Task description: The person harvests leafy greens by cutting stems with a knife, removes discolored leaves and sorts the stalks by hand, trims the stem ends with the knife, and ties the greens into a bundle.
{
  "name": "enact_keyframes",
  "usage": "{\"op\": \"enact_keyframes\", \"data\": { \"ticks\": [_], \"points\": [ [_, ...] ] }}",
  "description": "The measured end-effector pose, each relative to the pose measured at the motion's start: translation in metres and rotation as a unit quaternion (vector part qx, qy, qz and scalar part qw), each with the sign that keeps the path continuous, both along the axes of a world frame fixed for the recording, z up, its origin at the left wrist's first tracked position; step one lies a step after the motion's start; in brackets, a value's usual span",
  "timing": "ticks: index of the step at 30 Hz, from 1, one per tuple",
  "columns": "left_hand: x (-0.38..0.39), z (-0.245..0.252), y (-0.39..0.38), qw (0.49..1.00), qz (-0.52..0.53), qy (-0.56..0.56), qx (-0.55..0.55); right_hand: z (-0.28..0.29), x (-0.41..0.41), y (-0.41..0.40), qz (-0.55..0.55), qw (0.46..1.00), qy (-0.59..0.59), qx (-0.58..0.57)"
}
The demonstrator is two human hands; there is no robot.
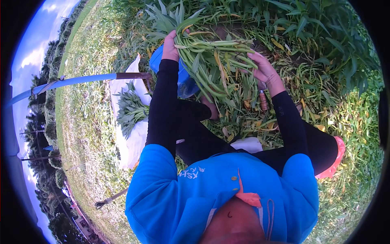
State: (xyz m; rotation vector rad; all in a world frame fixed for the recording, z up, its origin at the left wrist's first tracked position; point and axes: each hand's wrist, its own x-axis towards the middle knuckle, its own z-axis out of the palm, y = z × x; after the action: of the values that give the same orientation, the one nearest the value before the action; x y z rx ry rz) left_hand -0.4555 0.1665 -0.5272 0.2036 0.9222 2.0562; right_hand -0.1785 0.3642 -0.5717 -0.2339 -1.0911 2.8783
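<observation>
A bundle of long green leafy stems [210, 48] spans the space between my hands. My left hand [171, 47] grips it just below the leafy tops. At the cut ends on the right, my right hand [264, 68] has stems between thumb and fingers; its far fingers are partly hidden. Some stems bend down in a loop towards my foot. Below my right wrist, a hand tool with a wooden handle [263, 100] lies on the plant litter, its metal part partly hidden. Another leafy green bundle [131, 109] rests on a white sheet [129, 154] at the left.
A blue plastic container [182, 79] stands behind my left forearm. A blue and rusty pole [88, 78] crosses the left side. Tall leafy plants [332, 39] grow at the upper right. Cut stems and yellow leaves cover the ground. A strap-like thing [106, 201] lies at the lower left.
</observation>
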Motion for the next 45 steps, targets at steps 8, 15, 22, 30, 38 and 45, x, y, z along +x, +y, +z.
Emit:
{"op": "enact_keyframes", "data": {
  "ticks": [8, 15, 22, 30, 38, 45],
  "points": [
    [-0.021, 0.010, -0.032, 0.988, 0.154, 0.025, -0.002, -0.048, 0.040, 0.049, -0.098, 0.993, -0.039, -0.057],
    [0.000, 0.018, -0.016, 0.994, 0.059, 0.089, -0.003, -0.015, -0.038, -0.039, 0.004, 0.885, -0.110, 0.452],
    [0.007, 0.015, -0.015, 0.998, 0.020, 0.053, 0.035, -0.050, -0.101, -0.044, -0.003, 0.984, -0.115, 0.135],
    [-0.015, 0.026, -0.048, 0.994, 0.043, 0.091, 0.051, -0.070, -0.018, 0.048, -0.198, 0.958, -0.128, 0.162],
    [0.014, 0.027, -0.014, 0.993, -0.037, 0.113, 0.005, 0.047, -0.094, -0.065, -0.157, 0.838, 0.040, 0.520],
    [-0.007, 0.020, -0.032, 0.995, -0.059, 0.080, 0.010, 0.020, -0.094, -0.046, -0.049, 0.993, 0.092, 0.051]
  ]
}}
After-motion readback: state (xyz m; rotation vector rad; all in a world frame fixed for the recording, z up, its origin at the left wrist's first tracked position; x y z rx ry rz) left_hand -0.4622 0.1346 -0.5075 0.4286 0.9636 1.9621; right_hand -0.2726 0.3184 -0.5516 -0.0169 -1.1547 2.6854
